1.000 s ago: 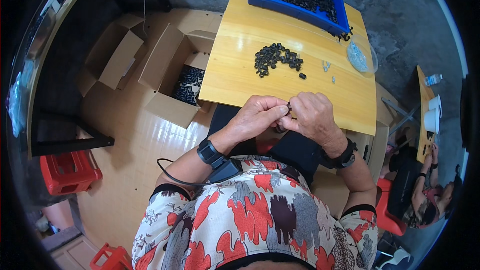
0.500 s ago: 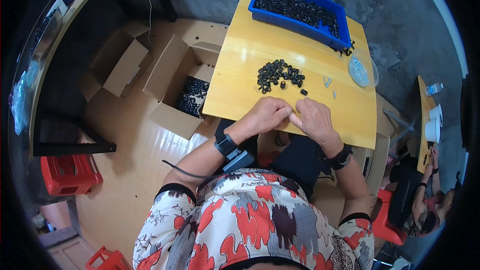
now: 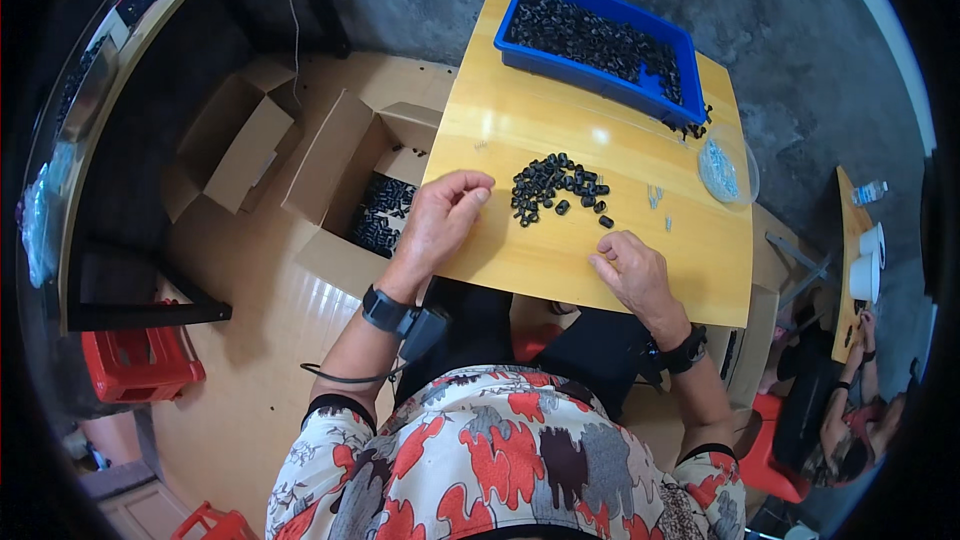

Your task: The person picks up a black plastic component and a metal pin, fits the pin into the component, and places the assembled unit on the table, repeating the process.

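My left hand [image 3: 445,218] is over the left edge of the yellow table [image 3: 560,275], its fingers curled and thumb against them. Whatever it may hold is hidden. Near the front edge of the table is my right hand [image 3: 634,275], also with curled fingers; I cannot make out anything in it. Between and beyond the hands lies a loose pile of small black cylindrical parts [image 3: 548,180]. One black part [image 3: 606,222] sits apart, just beyond my right fingers. Several thin silver pins or screws [image 3: 655,197] lie to the right of the pile.
A blue tray [image 3: 600,78] of black parts stands at the table's far side. On the right edge is a clear bowl [image 3: 741,190] of silver pieces. Left of the table, an open cardboard box [image 3: 335,155] holds black parts on the floor. Another person [image 3: 845,420] sits far right.
My hands, together at the table's front edge before, have parted. The left has moved left to the table's edge; the right has stayed near the front. The view has shifted slightly.
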The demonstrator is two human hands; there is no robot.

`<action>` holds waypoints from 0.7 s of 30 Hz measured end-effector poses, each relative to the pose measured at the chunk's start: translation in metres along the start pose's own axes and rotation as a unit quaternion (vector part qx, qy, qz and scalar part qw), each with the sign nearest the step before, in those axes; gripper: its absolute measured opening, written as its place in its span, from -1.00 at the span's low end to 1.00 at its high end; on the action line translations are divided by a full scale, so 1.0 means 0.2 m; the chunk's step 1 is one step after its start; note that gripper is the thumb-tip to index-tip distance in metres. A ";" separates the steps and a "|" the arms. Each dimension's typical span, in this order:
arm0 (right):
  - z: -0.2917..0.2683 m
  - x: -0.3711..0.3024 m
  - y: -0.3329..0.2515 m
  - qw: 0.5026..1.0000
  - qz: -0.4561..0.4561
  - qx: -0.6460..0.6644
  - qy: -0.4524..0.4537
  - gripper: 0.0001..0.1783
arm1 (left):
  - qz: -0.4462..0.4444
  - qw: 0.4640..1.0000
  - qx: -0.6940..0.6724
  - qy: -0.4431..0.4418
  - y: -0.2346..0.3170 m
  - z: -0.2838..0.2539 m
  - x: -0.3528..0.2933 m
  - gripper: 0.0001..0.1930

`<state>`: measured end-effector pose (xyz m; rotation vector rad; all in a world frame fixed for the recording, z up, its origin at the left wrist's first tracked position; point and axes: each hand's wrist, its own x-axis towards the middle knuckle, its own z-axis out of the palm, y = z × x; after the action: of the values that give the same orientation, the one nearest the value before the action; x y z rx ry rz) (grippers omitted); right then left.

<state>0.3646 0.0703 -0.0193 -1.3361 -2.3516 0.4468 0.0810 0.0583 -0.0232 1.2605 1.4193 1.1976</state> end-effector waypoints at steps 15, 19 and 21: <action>-0.01 0.11 -0.05 0.999 0.004 0.053 -0.007 -0.80 | 0.114 0.925 0.361 -0.016 -0.07 -0.04 0.65 -0.84; 0.00 0.20 -0.04 0.997 0.018 0.078 0.016 -0.78 | 0.062 0.981 0.139 -0.121 -0.11 -0.02 0.66 -0.84; 0.02 0.23 -0.05 0.996 0.023 0.082 0.003 -0.74 | 0.008 0.988 0.029 -0.149 -0.13 -0.02 0.67 -0.81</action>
<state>0.3343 0.1055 -0.0102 -1.3156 -2.2293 0.6343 0.0572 0.1910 -0.0486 1.4270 1.2334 0.9364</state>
